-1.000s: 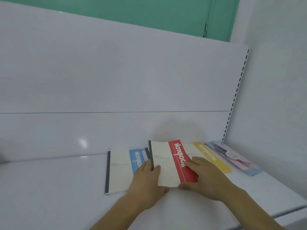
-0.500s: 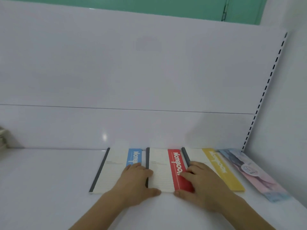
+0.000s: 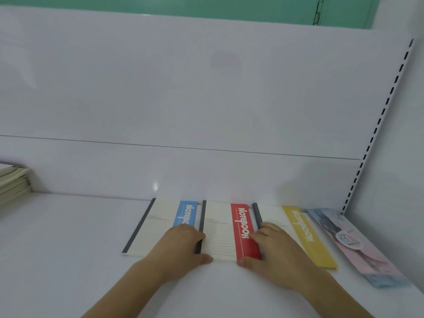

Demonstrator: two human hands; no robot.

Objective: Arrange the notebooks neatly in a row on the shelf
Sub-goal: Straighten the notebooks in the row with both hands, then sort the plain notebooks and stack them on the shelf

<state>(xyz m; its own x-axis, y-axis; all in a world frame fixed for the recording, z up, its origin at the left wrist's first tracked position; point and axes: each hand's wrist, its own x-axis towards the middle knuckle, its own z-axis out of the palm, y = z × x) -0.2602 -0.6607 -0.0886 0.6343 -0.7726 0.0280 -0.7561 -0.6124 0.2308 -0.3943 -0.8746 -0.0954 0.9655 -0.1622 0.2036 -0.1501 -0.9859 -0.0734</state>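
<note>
Red notebook lies flat on shelf, judged light, thin, easily slid; best nudged at edges. Left hand and right hand rest flat, fingers relaxed, gripping nothing.

Both hands flat beside red-striped notebook on white shelf

Four notebooks lie flat in a row on the shelf, against its back panel. The middle notebook sits between the left hand and the right hand. Another notebook lies left of the left hand. Right of the right hand lies a third notebook, then a fourth. Far left of both hands sits what seems a stack of books.
</note>
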